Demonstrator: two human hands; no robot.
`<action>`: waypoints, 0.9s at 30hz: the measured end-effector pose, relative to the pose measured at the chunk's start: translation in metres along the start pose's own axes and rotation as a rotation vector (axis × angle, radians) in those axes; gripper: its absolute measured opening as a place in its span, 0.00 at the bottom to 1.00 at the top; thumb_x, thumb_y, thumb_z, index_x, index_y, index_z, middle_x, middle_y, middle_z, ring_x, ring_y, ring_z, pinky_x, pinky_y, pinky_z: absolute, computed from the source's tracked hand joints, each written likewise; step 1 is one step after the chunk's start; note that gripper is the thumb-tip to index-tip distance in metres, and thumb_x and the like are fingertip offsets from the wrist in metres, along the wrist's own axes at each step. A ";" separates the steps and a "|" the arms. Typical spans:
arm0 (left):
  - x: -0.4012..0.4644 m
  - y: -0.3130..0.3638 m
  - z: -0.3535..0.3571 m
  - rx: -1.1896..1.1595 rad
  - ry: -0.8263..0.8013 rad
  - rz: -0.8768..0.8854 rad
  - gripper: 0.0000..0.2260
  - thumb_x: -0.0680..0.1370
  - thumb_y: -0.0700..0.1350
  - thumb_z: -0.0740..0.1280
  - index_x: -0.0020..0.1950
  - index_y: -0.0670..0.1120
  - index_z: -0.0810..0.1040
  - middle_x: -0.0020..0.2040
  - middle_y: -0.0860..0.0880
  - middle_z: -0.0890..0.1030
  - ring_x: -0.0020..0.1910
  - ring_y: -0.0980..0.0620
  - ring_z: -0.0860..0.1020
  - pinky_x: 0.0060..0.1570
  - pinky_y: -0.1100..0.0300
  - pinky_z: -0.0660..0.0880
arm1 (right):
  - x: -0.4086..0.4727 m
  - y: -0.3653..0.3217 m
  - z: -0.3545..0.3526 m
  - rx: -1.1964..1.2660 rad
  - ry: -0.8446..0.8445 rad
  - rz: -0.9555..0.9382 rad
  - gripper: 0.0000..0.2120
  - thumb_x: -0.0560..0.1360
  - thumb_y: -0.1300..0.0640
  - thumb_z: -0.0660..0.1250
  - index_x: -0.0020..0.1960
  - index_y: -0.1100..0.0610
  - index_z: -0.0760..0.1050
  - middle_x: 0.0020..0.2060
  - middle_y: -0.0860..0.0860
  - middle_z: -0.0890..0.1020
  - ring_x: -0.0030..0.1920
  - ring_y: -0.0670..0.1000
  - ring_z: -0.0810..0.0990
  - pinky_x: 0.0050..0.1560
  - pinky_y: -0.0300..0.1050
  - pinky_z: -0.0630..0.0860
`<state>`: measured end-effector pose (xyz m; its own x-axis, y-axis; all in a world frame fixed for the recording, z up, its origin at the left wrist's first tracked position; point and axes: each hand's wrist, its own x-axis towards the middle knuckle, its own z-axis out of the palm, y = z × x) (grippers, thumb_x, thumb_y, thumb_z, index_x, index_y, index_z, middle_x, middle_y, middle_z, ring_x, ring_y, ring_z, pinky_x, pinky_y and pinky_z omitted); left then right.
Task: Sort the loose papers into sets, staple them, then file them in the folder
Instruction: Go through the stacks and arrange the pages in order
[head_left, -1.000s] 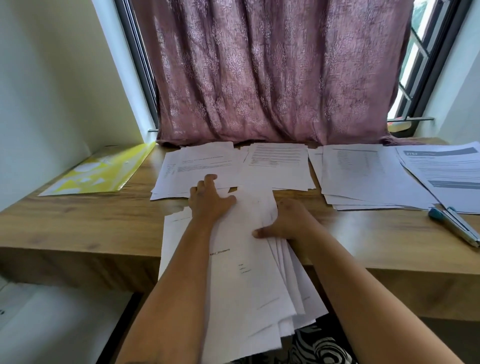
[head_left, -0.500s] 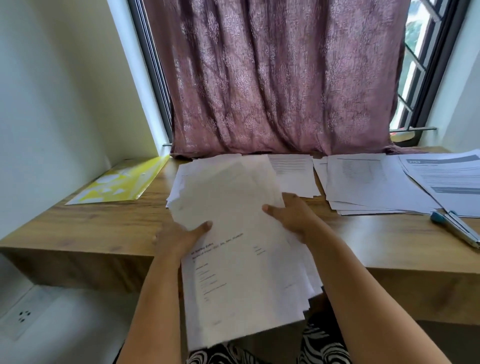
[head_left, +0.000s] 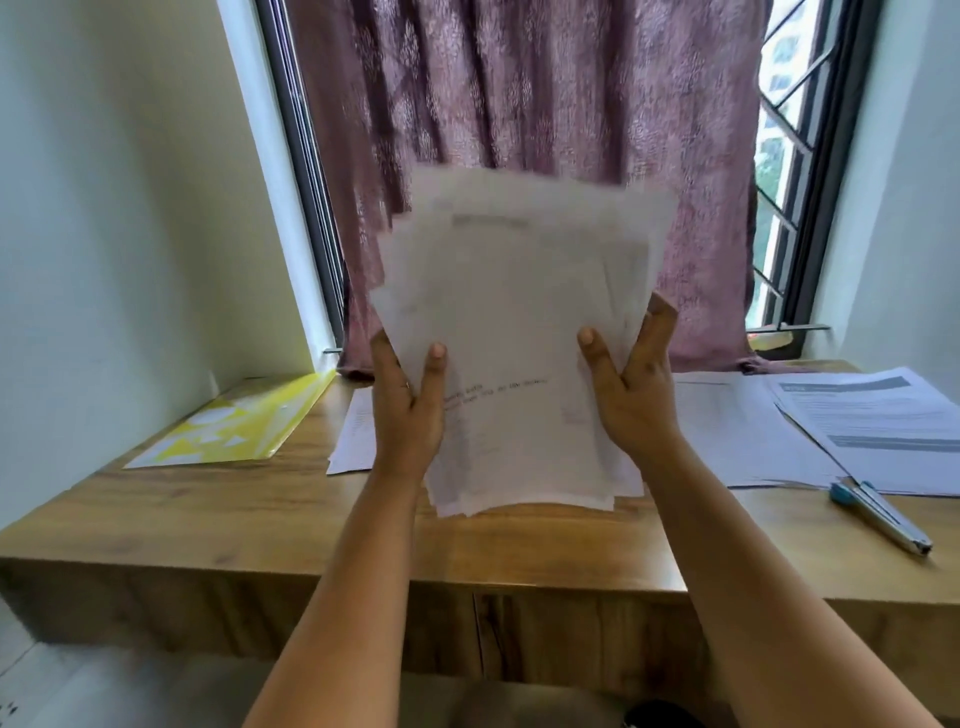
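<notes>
Head view, left hand (head_left: 408, 410) and right hand (head_left: 631, 397) clamped on an upright loose stack of white printed papers (head_left: 519, 332), lower edge near the wooden desk (head_left: 260, 519), hiding sheets behind, yellow plastic folder (head_left: 234, 426) left of the grip, blue-tipped silver stapler (head_left: 878, 514) and spread paper piles (head_left: 810, 426) right.

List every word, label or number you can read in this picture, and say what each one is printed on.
None can be read.
Stack of papers held upright in the left hand and right hand: a line of dark text, blurred.
Sheet with grey bars on the desk: headings and lines too small.
Other sheets on the desk: print too faint.
Yellow folder: white shapes only, no wording.
Stapler: no label shows.
</notes>
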<state>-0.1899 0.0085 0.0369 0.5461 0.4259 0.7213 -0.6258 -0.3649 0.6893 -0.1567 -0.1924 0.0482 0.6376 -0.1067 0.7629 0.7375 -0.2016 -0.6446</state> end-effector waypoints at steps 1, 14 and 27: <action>-0.001 -0.004 -0.001 -0.009 -0.008 0.009 0.22 0.78 0.48 0.66 0.69 0.45 0.65 0.62 0.56 0.76 0.61 0.61 0.76 0.57 0.66 0.73 | -0.004 0.008 -0.001 0.012 -0.016 0.030 0.32 0.77 0.45 0.65 0.70 0.57 0.53 0.61 0.48 0.72 0.58 0.45 0.75 0.53 0.43 0.77; -0.045 -0.038 0.004 0.130 -0.007 -0.048 0.06 0.84 0.46 0.55 0.56 0.45 0.65 0.49 0.58 0.76 0.48 0.63 0.78 0.42 0.72 0.72 | -0.028 0.038 0.010 -0.073 -0.042 0.167 0.05 0.83 0.55 0.56 0.58 0.54 0.66 0.43 0.39 0.75 0.42 0.36 0.77 0.37 0.28 0.72; -0.082 -0.086 -0.017 0.303 -0.251 -0.377 0.12 0.84 0.48 0.56 0.66 0.56 0.59 0.61 0.54 0.75 0.57 0.57 0.77 0.47 0.63 0.79 | -0.075 0.082 0.028 -0.318 -0.394 0.436 0.13 0.82 0.60 0.56 0.65 0.61 0.60 0.60 0.58 0.76 0.46 0.50 0.75 0.41 0.38 0.74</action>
<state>-0.1899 0.0188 -0.0831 0.8409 0.3763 0.3891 -0.1930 -0.4631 0.8650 -0.1379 -0.1734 -0.0635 0.9405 0.1083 0.3220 0.3311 -0.5042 -0.7976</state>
